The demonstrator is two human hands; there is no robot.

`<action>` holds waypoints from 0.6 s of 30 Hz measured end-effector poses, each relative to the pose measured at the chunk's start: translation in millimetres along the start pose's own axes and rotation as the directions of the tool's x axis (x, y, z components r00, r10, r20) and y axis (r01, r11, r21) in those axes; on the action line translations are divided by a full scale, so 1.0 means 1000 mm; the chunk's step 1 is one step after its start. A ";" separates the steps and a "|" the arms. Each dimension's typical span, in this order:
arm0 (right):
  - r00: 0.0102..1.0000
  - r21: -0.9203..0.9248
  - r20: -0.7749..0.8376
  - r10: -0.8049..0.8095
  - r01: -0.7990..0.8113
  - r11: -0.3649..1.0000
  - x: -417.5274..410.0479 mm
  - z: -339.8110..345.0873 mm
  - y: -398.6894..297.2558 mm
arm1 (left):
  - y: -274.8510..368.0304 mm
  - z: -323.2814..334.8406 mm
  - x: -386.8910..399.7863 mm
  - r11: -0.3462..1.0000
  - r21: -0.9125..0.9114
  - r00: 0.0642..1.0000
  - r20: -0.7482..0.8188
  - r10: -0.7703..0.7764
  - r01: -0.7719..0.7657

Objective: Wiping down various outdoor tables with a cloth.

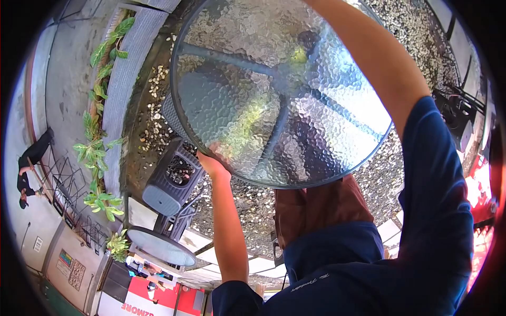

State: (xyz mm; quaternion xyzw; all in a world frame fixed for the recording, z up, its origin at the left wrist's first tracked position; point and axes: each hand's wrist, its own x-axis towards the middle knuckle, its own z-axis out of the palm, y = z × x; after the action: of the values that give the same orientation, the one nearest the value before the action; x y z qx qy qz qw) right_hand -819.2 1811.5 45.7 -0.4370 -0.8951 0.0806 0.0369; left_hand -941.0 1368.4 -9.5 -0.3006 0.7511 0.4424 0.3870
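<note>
A round patio table with a pebbled glass top [233, 102] and a dark rim fills the upper middle of the view. Dark frame bars [227, 59] spread from its centre beneath the glass. My left hand [214, 165] grips the rim at the near left, its fingers partly seen blurred through the glass. Over the table's right side reaches my right forearm [367, 43], and the hand at its end is beyond the top edge of the view. Whether the table's legs touch the ground is hidden.
Dark woven-pattern plastic chairs [164, 197] stand left, near a second round glass-topped table [162, 245]. Pebbles [253, 209] cover the ground. A ribbed planter wall [132, 87] with leafy plants [95, 148] runs along the left. Another person [29, 166] is beside metal racks [75, 201].
</note>
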 end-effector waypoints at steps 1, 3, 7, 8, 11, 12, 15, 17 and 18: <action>0.968 0.434 0.252 0.001 -0.113 0.894 -0.011 -0.025 0.033 | 0.003 0.000 -0.005 1.000 -0.010 1.000 -0.027 -0.002 0.002; 0.947 0.052 -0.098 0.307 -0.303 0.951 -0.040 -0.003 0.057 | -0.002 0.000 0.005 0.999 -0.044 0.999 0.041 -0.003 0.005; 0.814 0.046 0.002 0.581 -0.580 0.813 -0.107 0.010 0.143 | -0.010 -0.004 0.021 0.996 -0.092 0.996 0.094 0.002 0.007; 0.781 0.021 -0.040 0.624 -0.623 0.782 -0.127 0.012 0.161 | -0.012 -0.005 0.024 0.992 -0.123 0.985 0.170 -0.008 0.029; 0.675 0.076 -0.095 0.731 -0.728 0.682 -0.203 0.011 0.175 | -0.012 0.001 0.019 0.995 -0.098 0.987 0.161 -0.008 0.024; 0.646 0.090 -0.134 0.752 -0.747 0.658 -0.223 0.015 0.173 | -0.013 -0.009 0.031 0.993 -0.112 0.975 0.222 0.001 0.025; 0.469 0.128 -0.047 0.882 -0.873 0.471 -0.286 0.011 0.135 | -0.010 0.000 0.016 0.991 -0.083 0.992 0.050 0.114 -0.109; 0.423 0.161 -0.124 0.898 -0.884 0.439 -0.341 0.025 0.130 | -0.012 0.003 0.017 0.991 -0.081 0.991 0.073 0.108 -0.102; 0.367 0.208 -0.075 0.927 -0.904 0.374 -0.354 0.026 0.098 | -0.010 -0.005 0.018 0.991 -0.122 0.992 0.106 0.066 -0.053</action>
State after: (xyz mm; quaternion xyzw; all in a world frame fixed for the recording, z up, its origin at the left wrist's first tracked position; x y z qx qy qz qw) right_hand -528.2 1588.8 4.4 -0.8621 -0.4862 0.1065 0.0948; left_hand -944.2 1358.1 -27.4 -0.2761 0.7096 0.5135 0.3956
